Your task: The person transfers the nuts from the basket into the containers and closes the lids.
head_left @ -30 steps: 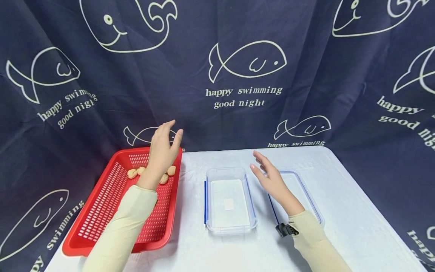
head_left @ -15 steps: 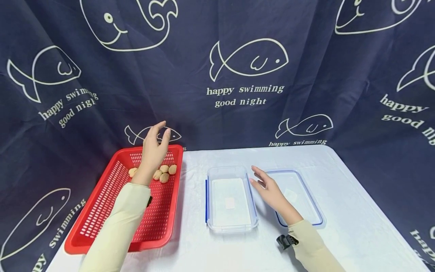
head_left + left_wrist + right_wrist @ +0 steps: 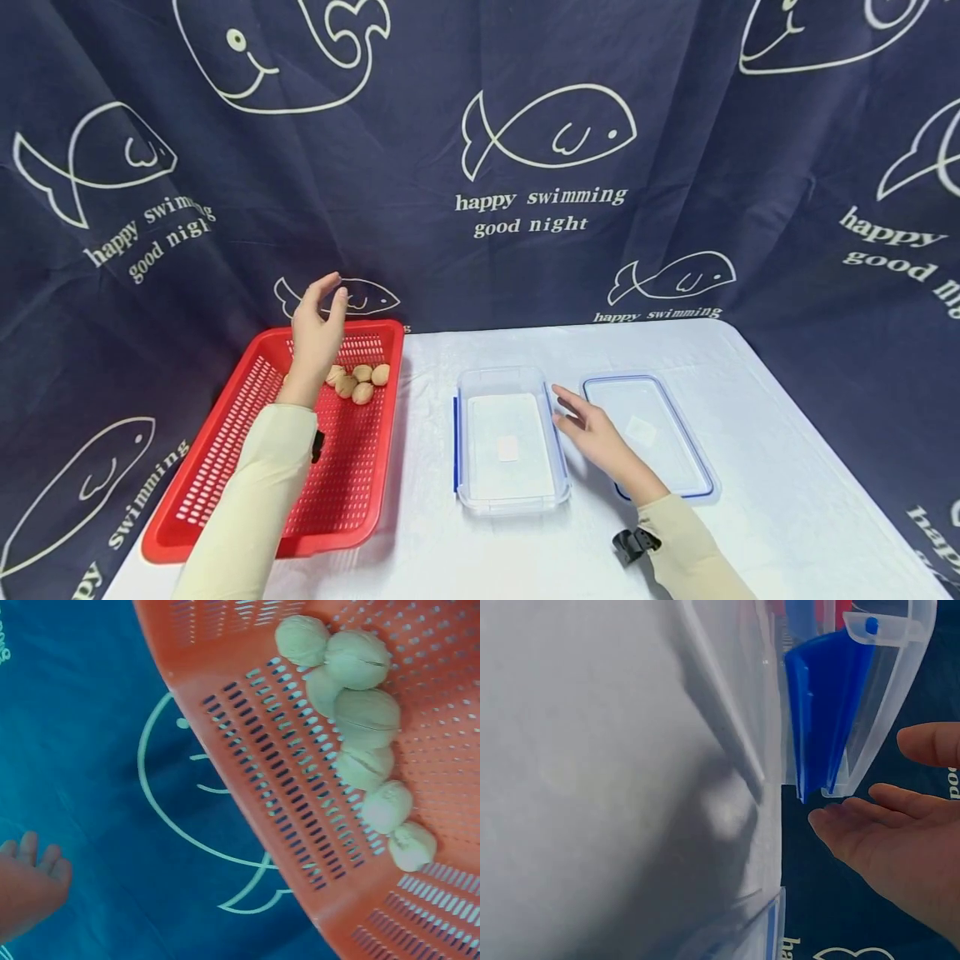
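Raised over the far end of a red perforated plastic basket, my left hand holds nothing, its fingers loosely bent and thumb apart. Several walnuts lie in the basket, partly hidden behind this hand. The left wrist view shows the walnuts in a row along the basket wall, the hand well off to the side. My right hand is beside a clear lidless food container, fingertips right at its right wall. In the right wrist view the fingers lie near the blue latch flap.
The container's clear lid with a blue seal lies flat on the white-covered table, partly behind my right forearm. A dark blue curtain with fish drawings hangs behind the table.
My left hand has moved left above the basket, uncovering more walnuts. My right hand has come down towards the container's right wall.
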Available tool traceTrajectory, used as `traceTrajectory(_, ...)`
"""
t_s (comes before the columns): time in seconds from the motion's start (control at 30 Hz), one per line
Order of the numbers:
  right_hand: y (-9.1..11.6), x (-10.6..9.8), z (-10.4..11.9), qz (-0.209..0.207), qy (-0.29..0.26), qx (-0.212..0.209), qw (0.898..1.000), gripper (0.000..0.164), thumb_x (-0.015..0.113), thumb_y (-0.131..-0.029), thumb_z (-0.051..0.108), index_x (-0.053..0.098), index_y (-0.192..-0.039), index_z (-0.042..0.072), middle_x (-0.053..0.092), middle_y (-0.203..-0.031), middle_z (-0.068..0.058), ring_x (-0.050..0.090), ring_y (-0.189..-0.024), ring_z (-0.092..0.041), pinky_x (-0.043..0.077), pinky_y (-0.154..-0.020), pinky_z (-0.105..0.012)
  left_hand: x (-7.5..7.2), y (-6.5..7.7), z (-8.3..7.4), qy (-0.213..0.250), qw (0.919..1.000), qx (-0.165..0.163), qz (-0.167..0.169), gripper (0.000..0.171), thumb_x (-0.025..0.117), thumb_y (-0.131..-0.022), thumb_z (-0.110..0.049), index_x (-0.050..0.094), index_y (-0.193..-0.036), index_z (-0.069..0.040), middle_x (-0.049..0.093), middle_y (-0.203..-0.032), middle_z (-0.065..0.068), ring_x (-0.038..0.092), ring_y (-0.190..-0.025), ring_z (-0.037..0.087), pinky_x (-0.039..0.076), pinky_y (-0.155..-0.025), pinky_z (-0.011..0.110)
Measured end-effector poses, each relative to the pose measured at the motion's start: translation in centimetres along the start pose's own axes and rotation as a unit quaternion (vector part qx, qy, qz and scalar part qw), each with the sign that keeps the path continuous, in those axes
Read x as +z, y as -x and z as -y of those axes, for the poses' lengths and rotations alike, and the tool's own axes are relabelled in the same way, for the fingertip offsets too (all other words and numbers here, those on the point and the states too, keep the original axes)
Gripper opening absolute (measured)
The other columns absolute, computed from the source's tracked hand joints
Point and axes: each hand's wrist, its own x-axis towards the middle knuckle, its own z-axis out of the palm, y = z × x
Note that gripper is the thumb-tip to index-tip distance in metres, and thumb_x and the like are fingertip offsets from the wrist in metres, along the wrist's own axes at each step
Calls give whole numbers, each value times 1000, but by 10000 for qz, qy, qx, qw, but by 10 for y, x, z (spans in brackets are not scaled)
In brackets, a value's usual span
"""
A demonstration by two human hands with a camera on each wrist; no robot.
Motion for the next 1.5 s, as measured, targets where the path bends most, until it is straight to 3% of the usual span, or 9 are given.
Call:
traceTrajectory(0.13, 1, 3, -1, 43, -42, 141, 9999, 50, 52, -96, 1, 36, -143, -8, 32, -149, -27, 33, -135, -42, 32, -108, -47, -5, -3, 10, 297, 9995, -111, -69, 35, 54, -98, -13, 55, -130, 1, 57, -132, 17, 49, -126, 28, 36, -107, 40)
traceTrajectory(0.27, 2, 5, -2, 27, -69, 161, 9998, 50, 52, -96, 0, 36, -143, -8, 32, -148, -27, 34, -134, -43, 32, -108, -46, -11, -6, 22, 472, 9984, -181, -248, 33, 53, -98, -8, 55, -128, 5, 58, -129, 21, 53, -120, 26, 40, -104, 31)
traceTrajectory(0.53, 6, 4, -2, 70, -267, 62, 9996, 50, 52, -97, 4, 37, -143, -6, 34, -148, -25, 34, -135, -41, 31, -108, -42, -22, -6, 49, 620, 9943, -573, -646, 32, 54, -97, -5, 57, -126, 7, 60, -125, 23, 54, -104, 5, 42, -94, 19)
traceTrajectory(0.77, 7, 3, -5, 106, -362, -32, 9993, 50, 52, -97, 3, 36, -143, -8, 35, -147, -26, 34, -135, -40, 33, -107, -40, -32, -4, 69, 322, 9921, -796, -912, 30, 55, -96, -5, 59, -124, 7, 62, -122, 21, 53, -93, -3, 44, -90, 19)
traceTrajectory(0.97, 6, 6, -7, 147, -464, 21, 9988, 50, 51, -97, 2, 34, -144, -8, 34, -148, -26, 33, -136, -39, 32, -107, -39, -41, 1, 88, -74, 9868, -1243, -1036, 32, 55, -96, -6, 58, -125, 7, 62, -121, 22, 50, -89, -5, 44, -87, 18)
traceTrajectory(1.1, 5, 7, -9, 163, -445, 54, 9989, 51, 51, -98, 2, 33, -144, -8, 33, -148, -26, 33, -136, -38, 31, -108, -38, -45, 6, 103, -252, 9812, -1613, -1029, 33, 54, -96, -5, 57, -126, 8, 61, -123, 23, 51, -91, 1, 43, -87, 19)
traceTrajectory(1.27, 5, 7, -9, 181, -458, 15, 9988, 51, 50, -98, 3, 33, -144, -9, 33, -148, -26, 34, -136, -39, 32, -107, -39, -49, 15, 116, -496, 9758, -1958, -835, 35, 51, -95, -3, 53, -127, 11, 58, -125, 27, 56, -103, 23, 44, -95, 31)
traceTrajectory(1.5, 5, 7, -9, 167, -444, 19, 9989, 50, 50, -98, 2, 33, -143, -9, 33, -148, -26, 33, -136, -38, 31, -108, -40, -55, 24, 131, -860, 9674, -2376, -142, 40, 48, -95, -1, 45, -132, 15, 50, -130, 33, 51, -116, 40, 40, -99, 45)
